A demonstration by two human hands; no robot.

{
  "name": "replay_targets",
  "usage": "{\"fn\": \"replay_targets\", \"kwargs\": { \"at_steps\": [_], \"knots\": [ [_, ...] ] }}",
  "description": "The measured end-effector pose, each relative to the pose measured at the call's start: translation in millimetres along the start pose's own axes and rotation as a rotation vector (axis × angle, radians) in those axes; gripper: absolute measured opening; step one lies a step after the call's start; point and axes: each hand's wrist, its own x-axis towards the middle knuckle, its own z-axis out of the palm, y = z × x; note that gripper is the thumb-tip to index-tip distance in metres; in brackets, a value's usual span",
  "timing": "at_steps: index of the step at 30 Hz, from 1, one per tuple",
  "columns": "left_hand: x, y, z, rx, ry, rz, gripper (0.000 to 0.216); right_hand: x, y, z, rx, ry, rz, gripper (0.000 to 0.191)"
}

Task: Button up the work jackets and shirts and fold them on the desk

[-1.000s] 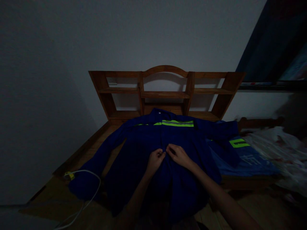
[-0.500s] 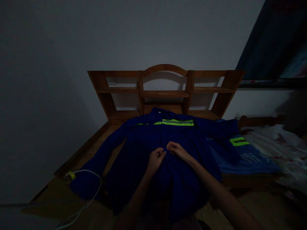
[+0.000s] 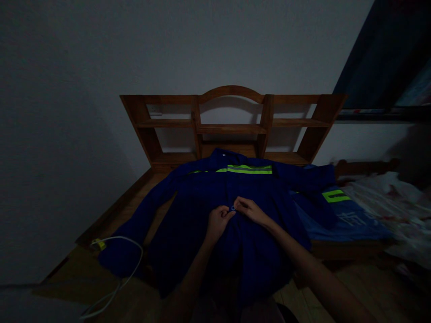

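Observation:
A dark blue work jacket (image 3: 202, 197) with yellow-green reflective strips lies spread out, collar away from me and sleeves out to both sides. At the middle of its front, my left hand (image 3: 218, 220) pinches the edge of the cloth. My right hand (image 3: 251, 210) is closed on the front placket just across from it, fingertips nearly meeting the left thumb. Between the fingertips shows a small, pale round button (image 3: 233, 208). Below the hands the two front edges hang apart.
A wooden shelf unit (image 3: 232, 129) stands against the wall behind the jacket. A white cable (image 3: 139, 255) loops over the left sleeve. At right lie a blue printed bag (image 3: 350, 224) and crumpled clear plastic (image 3: 390, 202). A dark curtain (image 3: 363, 58) hangs at upper right.
My fingertips have drawn closer together at the placket, and the pale button now shows between them. The jacket lies as before; the view has tilted slightly.

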Motion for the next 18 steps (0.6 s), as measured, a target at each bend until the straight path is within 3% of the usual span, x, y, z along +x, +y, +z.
{"fn": "replay_targets", "kwargs": {
  "at_steps": [4, 8, 13, 18],
  "knots": [
    [0.1, -1.2, 1.9, 0.038, 0.046, -0.038, 0.027, 3.9, 6.1, -1.7, 0.108, -0.064, 0.072, 0.031],
    [0.5, -4.2, 3.6, 0.027, 0.070, -0.088, 0.027, 6.8, 6.6, -2.2, 0.062, -0.065, 0.070, 0.033],
    [1.5, -4.5, 3.3, 0.036, 0.087, -0.102, 0.028, 4.3, 2.1, -0.7, -0.064, 0.044, 0.042, 0.034],
    [1.5, 1.7, 4.2, 0.025, 0.065, -0.090, 0.029, -15.7, -19.4, 4.0, -0.246, 0.252, 0.023, 0.028]
  ]
}}
